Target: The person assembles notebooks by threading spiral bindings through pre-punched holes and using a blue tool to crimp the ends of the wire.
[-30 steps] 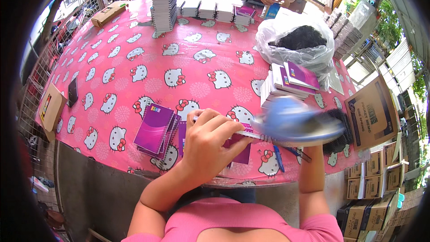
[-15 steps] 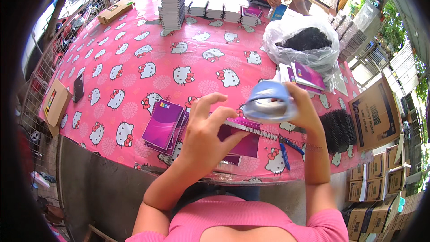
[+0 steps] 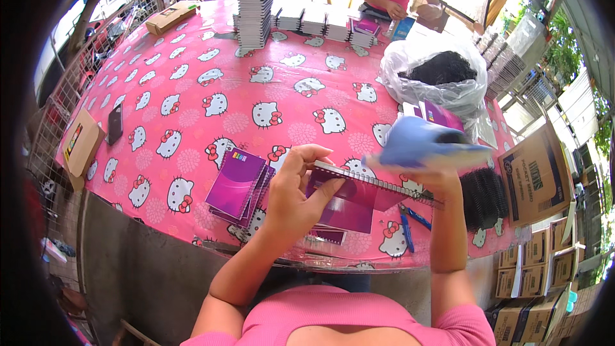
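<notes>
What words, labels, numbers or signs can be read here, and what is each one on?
I can't copy print or brands, but lettering shows here:
Large brown carton, right: dark lettering, legible.
Top purple notebook on the pile: small multicoloured lettering.
Cardboard box, far left: multicoloured print, too small.
Stacked cartons, lower right: dark print, too small.
Notebook in the left hand's grip: none legible.
Blue tool: too blurred.

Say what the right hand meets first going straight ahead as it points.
Past the blue object it holds, the right hand would probably meet the stacked purple notebooks; depth is unclear, so it might pass above them.
</notes>
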A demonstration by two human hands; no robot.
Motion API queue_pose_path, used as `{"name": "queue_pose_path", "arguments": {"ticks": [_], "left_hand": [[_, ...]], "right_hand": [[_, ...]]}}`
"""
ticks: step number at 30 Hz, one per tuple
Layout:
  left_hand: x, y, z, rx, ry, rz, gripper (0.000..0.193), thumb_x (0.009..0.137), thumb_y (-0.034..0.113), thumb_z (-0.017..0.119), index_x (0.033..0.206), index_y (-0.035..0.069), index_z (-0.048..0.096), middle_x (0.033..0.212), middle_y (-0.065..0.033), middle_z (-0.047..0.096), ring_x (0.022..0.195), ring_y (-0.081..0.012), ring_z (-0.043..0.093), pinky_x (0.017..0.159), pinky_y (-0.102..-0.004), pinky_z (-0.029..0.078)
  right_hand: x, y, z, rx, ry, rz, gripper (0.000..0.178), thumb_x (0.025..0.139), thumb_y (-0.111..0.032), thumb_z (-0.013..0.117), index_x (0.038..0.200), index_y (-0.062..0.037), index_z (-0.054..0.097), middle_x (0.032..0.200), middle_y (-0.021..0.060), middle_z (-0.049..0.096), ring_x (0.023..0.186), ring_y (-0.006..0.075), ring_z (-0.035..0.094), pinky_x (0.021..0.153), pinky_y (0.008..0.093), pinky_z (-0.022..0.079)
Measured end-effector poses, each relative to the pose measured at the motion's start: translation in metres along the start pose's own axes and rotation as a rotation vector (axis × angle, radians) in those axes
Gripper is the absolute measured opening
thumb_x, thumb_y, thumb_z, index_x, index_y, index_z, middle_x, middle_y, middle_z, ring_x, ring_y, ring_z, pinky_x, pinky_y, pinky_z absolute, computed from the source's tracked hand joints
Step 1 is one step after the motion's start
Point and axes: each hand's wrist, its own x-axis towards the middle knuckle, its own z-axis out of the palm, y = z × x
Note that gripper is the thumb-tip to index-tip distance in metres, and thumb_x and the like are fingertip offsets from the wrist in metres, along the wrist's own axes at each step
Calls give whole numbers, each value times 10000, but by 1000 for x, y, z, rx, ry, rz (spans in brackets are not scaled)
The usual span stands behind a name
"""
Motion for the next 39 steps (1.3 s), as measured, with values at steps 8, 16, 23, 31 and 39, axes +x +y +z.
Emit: {"name": "queue_pose_path", "arguments": {"ticks": [8,16,23,31,39], "left_hand": [[-8,-9,-17,-83,57,-2,358,815,-122,687,1162,-38,657,1078,-106,679,966,-132,646,853,-245,535],[-4,-5,-20,-228,22,-36,332,770,-113,738,1084,-26,677,1005,-86,695,876,-111,659,761,-219,549],[0,35,-23,332,-134,689,251,743,-76,757,958,10,661,923,-179,694,893,-280,706,818,-410,571],[-27,-9,-4,-167,-65,331,314,785,-198,653,1035,-19,589,1023,-168,675,1013,-241,665,938,-400,546],[-27,-6,-17,-188,-14,54,296,801,-146,688,1080,-59,638,1063,-158,688,1008,-190,658,878,-305,559]], "right_hand": [[11,-11,14,-187,-72,34,489,726,-62,785,1179,-22,606,942,35,668,850,86,623,778,264,520],[-5,57,30,-1054,223,306,319,729,-144,697,1024,-69,603,1035,166,655,914,374,647,752,456,516],[-86,71,35,-1061,303,71,382,789,-238,742,1100,-34,652,1171,191,636,1039,367,630,881,422,494],[-59,-92,86,-886,421,-285,236,784,-152,765,954,-32,655,1055,128,647,945,269,622,825,362,488],[-18,-79,92,-812,67,-277,137,796,-87,688,908,-44,623,851,104,583,802,293,573,699,390,442]]}}
